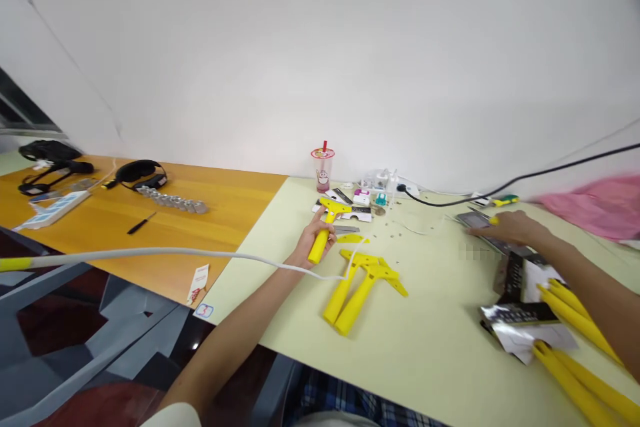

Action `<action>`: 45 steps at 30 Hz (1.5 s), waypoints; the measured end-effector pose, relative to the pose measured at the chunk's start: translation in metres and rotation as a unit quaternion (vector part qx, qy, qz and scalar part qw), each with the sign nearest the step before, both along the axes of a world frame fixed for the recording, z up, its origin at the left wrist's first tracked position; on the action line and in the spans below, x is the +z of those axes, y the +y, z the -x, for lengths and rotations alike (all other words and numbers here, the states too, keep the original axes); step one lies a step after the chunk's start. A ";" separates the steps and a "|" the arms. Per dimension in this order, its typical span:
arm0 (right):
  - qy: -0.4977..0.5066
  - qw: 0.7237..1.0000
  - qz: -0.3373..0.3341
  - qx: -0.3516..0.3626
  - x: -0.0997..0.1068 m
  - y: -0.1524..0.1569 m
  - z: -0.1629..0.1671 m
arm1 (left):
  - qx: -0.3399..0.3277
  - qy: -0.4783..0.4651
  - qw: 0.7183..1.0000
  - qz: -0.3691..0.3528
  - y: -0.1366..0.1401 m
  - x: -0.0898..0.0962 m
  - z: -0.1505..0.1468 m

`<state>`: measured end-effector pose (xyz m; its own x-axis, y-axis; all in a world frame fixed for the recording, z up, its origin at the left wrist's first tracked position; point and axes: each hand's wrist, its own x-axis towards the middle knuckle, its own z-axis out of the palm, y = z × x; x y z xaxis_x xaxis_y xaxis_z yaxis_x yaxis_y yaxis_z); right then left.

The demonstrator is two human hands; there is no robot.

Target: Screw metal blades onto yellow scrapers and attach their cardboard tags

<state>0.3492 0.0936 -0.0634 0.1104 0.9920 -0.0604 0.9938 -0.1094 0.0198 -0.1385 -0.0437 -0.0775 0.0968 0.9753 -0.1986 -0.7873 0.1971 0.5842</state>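
Note:
My left hand (313, 240) is wrapped around the handle of a yellow scraper (330, 220), its T-shaped head pointing up and away. A thin grey blade strip (347, 229) lies just beyond the fingers. Nearer to me, two more yellow scrapers (357, 297) rest side by side on the pale green table, with a loose yellow piece (351, 238) behind them. My right hand (515, 227) reaches to a dark flat phone-like object (475, 220), fingers curled; a small yellow bit shows at the fingertips. Under that forearm lie yellow scrapers (575, 313) with black-and-white card sleeves (530, 327) on their heads.
A pink cup with a straw (323, 170) stands by the wall, near a power strip (407, 188) with a black cable. A white cord (200, 251) crosses in front of my left hand. On the wooden table (240, 203) lie a screwdriver (141, 223) and a headset (143, 173).

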 end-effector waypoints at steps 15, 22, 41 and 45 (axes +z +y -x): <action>0.068 0.986 0.083 0.128 0.011 -0.043 0.132 | -0.056 0.085 0.995 -0.012 0.006 -0.026 -0.005; 0.142 0.975 0.099 0.139 0.018 -0.048 0.162 | -0.072 0.080 0.994 -0.008 0.005 -0.022 -0.008; 0.254 0.916 0.207 0.232 0.005 -0.035 0.180 | -0.075 0.062 0.995 -0.023 0.004 -0.023 -0.003; 0.263 0.916 0.199 0.229 0.003 -0.032 0.173 | -0.065 0.067 0.996 -0.012 0.004 -0.020 -0.002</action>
